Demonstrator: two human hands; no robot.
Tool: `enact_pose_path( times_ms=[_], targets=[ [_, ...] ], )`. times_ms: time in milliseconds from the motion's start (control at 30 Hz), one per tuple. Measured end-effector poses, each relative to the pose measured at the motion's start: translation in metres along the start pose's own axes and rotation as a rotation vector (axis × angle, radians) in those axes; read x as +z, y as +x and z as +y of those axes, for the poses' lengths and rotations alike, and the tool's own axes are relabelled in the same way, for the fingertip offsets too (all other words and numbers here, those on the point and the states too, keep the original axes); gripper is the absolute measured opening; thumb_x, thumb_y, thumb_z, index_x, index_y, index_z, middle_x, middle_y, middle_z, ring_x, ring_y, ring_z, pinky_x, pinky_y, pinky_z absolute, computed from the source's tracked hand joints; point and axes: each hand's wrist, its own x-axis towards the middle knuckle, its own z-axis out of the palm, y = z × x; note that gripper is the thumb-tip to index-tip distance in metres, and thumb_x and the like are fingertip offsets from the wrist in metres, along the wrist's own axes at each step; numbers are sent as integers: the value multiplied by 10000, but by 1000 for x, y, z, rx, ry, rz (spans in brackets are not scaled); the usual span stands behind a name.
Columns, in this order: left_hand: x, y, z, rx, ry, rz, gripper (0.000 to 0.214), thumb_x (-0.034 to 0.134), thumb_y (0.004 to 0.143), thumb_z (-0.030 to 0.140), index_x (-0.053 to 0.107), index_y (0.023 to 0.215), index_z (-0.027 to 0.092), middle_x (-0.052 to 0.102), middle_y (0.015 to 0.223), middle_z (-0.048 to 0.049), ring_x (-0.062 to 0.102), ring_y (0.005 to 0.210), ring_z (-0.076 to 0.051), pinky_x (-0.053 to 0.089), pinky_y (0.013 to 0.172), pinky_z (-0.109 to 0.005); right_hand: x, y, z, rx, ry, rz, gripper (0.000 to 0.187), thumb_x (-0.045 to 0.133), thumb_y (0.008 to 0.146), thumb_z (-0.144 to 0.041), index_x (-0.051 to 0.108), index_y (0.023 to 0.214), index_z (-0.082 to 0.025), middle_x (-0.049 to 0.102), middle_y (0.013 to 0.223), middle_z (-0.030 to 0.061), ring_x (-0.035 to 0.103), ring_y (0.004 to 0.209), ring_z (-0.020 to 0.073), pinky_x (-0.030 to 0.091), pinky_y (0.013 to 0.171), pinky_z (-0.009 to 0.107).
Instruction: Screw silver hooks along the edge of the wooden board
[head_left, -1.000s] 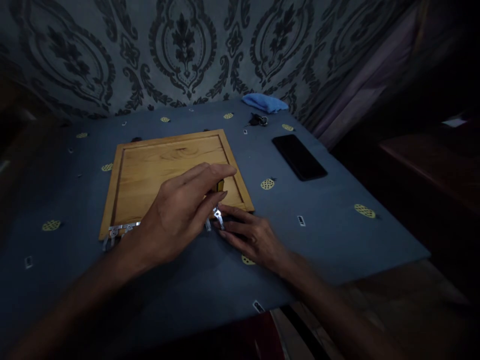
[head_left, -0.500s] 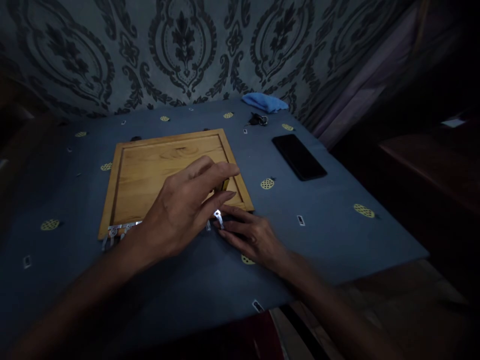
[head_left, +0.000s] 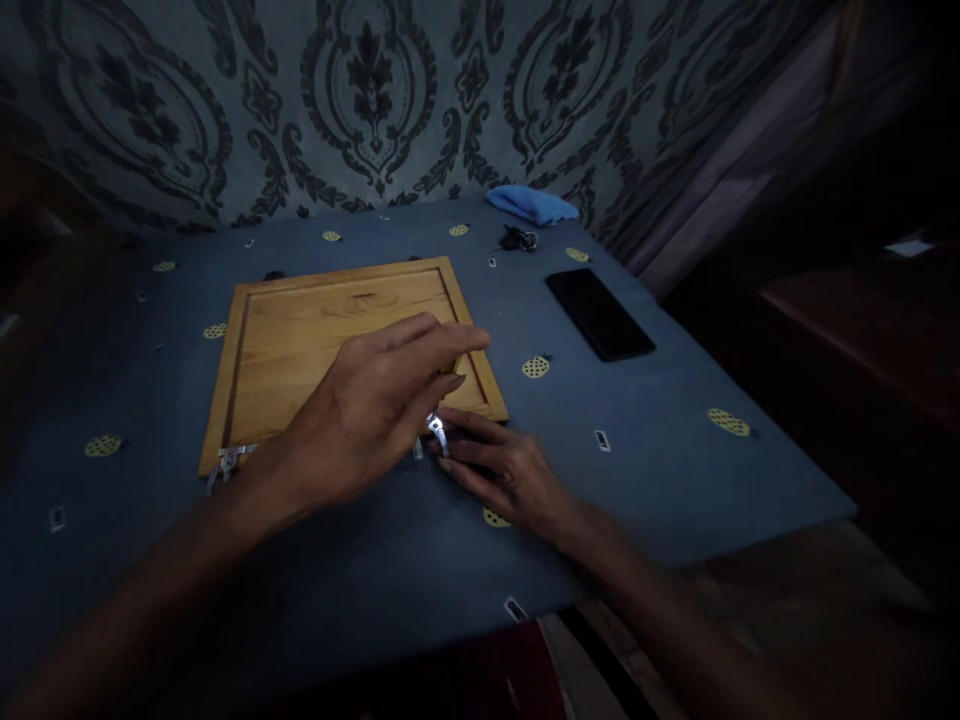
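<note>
Behind the board, a big grey backdrop (head_left: 367, 100) with dark leaves and swirls; wall or curtain, cannot tell which. Under the board and all around it, a blue-grey table (head_left: 675, 460) with yellow pineapples printed on top. In the middle, lying flat on the table, the wooden board (head_left: 315, 340) itself, light brown, with a raised rim on the sides in sight.

Over the front part of the board, the left hand (head_left: 375, 395), back side up. Partly closed, fingers bent, thumb under the pointer finger, with a yellow thing held between; most of the grip hidden by the hand. By the front right corner of the board, the right hand (head_left: 517, 475), low down near the table. Half open, fingers a little apart, tips right at a shiny metal piece; cannot tell if pinching or only touching.

To the right of the board, well apart from it, a black phone (head_left: 600, 315), flat. Behind the board and off to the right, a crumpled blue cloth (head_left: 532, 205). At the board's front left corner, a metal part (head_left: 229, 460) with legs poking out past the edge. Between board and cloth, some keys (head_left: 517, 239). At the board's front edge, toward the right, the shiny metal piece (head_left: 437, 427), very bright. Just above the board there, only a sliver of the yellow thing (head_left: 457, 367).
</note>
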Motion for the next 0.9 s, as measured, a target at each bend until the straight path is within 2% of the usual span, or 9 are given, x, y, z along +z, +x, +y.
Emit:
enact_pose_path(
  times_ms=[167,367,500,667,900],
  targets=[
    [-2,3,-1,15,-40,-40,334,549,960,65,625,1263,185,707,1072,-61,678,922,-143,569,800,-269,0,0,0,-2,6,6,200,594,967,-238,776,1031,-186,663,1361,119,748,1057,238,642,893,384],
    [2,2,0,-51,-17,-34,291,618,945,130,628,1231,179,657,1009,-46,657,839,-137,568,701,-250,0,0,0,13,9,-14,196,605,962,-243,776,1037,-184,666,1354,122,753,1036,234,640,895,387],
    [3,1,-1,-11,42,6,292,570,960,89,619,1235,175,686,986,-37,664,829,-125,566,707,-241,0,0,0,8,3,-8,200,592,970,-250,773,1031,-192,662,1363,116,747,1061,229,637,902,375],
    [0,4,-2,23,19,-26,306,555,953,63,629,1224,181,714,1039,-56,684,904,-140,575,761,-258,0,0,-1,4,8,5,197,597,966,-250,775,1028,-196,665,1361,107,750,1052,227,644,890,375],
    [0,5,-2,13,24,-46,309,560,942,48,642,1207,186,708,1009,-45,673,860,-129,575,740,-250,0,0,-1,16,-6,-2,201,593,970,-267,775,1032,-205,665,1362,99,748,1057,230,640,902,388]
  ],
)
